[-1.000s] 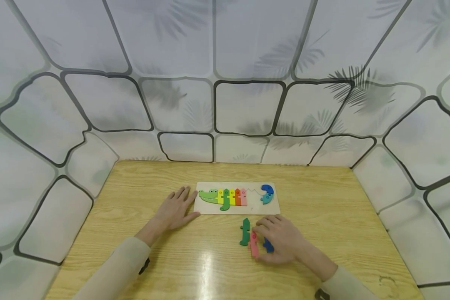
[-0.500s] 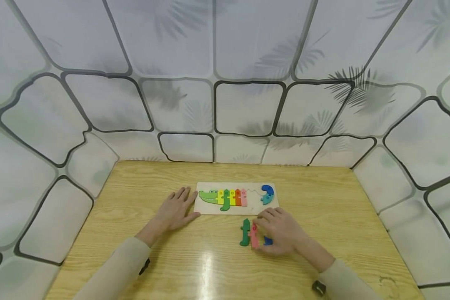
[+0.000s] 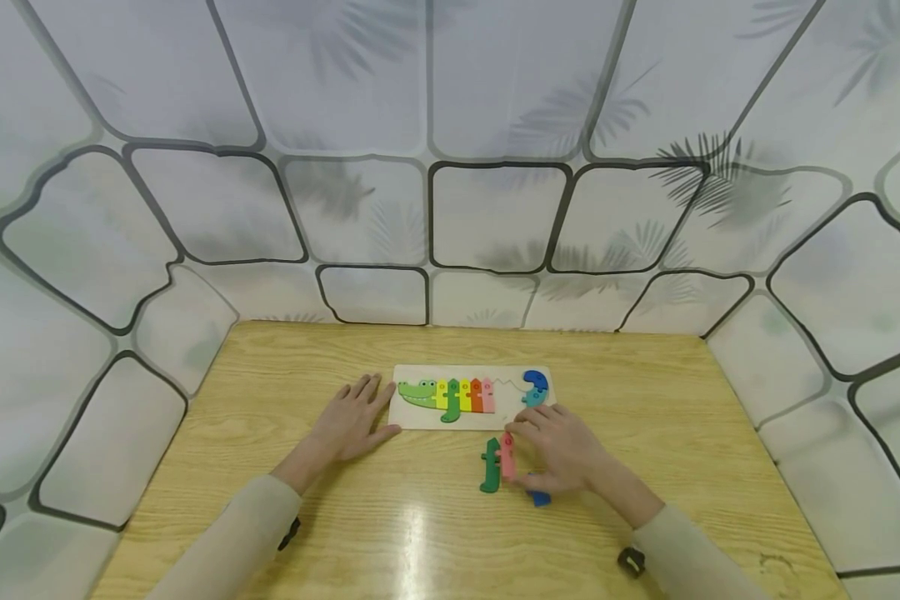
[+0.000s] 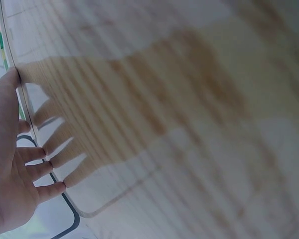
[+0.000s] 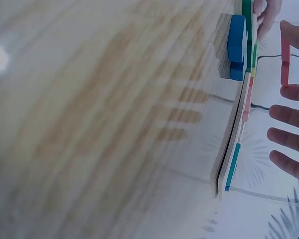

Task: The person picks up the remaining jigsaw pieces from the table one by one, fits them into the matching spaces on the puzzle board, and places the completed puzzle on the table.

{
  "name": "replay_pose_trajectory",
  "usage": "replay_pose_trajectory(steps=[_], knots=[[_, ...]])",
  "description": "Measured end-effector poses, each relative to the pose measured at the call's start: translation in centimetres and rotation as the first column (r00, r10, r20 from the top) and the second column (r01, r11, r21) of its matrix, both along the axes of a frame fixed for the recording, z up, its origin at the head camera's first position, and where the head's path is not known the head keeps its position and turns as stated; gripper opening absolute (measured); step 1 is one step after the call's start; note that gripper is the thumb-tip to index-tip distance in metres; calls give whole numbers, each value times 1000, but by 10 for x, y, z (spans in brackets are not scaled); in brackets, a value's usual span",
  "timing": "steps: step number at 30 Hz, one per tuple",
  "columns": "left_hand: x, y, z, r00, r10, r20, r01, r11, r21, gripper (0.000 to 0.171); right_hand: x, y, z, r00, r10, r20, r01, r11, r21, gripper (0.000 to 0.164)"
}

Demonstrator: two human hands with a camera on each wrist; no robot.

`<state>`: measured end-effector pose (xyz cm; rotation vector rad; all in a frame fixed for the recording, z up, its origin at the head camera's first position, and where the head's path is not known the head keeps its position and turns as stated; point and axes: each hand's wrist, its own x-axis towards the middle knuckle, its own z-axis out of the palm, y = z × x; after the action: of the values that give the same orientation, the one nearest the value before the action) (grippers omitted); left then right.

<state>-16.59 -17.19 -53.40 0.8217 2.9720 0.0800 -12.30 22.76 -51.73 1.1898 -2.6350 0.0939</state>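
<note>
My right hand [image 3: 562, 450] pinches a pink puzzle piece [image 3: 507, 457] lengthwise between thumb and index finger. In the right wrist view the pink piece [image 5: 285, 62] is raised off the table, with the other fingers spread. Just left of it lies a dark green piece [image 3: 491, 467] with a foot; a blue piece [image 3: 540, 498] lies below the thumb, partly covered. My left hand [image 3: 351, 417] rests with spread fingers, thumb and index tips at the left edge of the wooden puzzle board [image 3: 412, 418]. The board bears a crocodile's green head [image 3: 417, 393], several coloured body pieces and a blue tail [image 3: 536, 387].
A wooden table [image 3: 307, 350] with light glare near its front carries everything. Pale walls with a stone-like pattern [image 3: 495, 217] enclose its back and sides. A bare gap on the board lies between the light pink body piece [image 3: 487, 396] and the tail.
My right hand has moved away from me toward the board, taking the pink piece up and off the table. More of the blue piece shows. The left hand has stayed still.
</note>
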Motion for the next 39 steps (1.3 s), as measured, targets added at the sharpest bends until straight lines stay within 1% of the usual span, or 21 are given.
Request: replay_pose_trajectory(steps=[3,10,15,23,31,35,39], knots=[[0,0,0,1000,-1,1,1,1000,1,81,-3,0,0,1000,-7,-2,7,1000,3,71],[0,0,0,1000,-1,5,1,1000,9,80,-10,1,-2,999,-12,-49,13,1000,24,73],[-1,-1,-1,1000,-5,0,5,1000,5,81,-16,1,-1,998,-3,-68,4,1000,15,70],[-1,0,0,1000,-4,2,4,1000,5,81,-26,2,1,999,-15,-45,15,1000,9,69],[-1,0,-1,1000,-3,1,3,1000,2,81,-35,7,-3,1000,-21,-5,21,1000,-17,69],[-1,0,-1,1000,-3,-7,3,1000,-1,81,-41,9,-6,1000,-20,-10,20,1000,-9,68],[-1,0,-2,1000,-4,-15,3,1000,-8,81,-47,10,-9,999,-14,-38,14,1000,5,68]])
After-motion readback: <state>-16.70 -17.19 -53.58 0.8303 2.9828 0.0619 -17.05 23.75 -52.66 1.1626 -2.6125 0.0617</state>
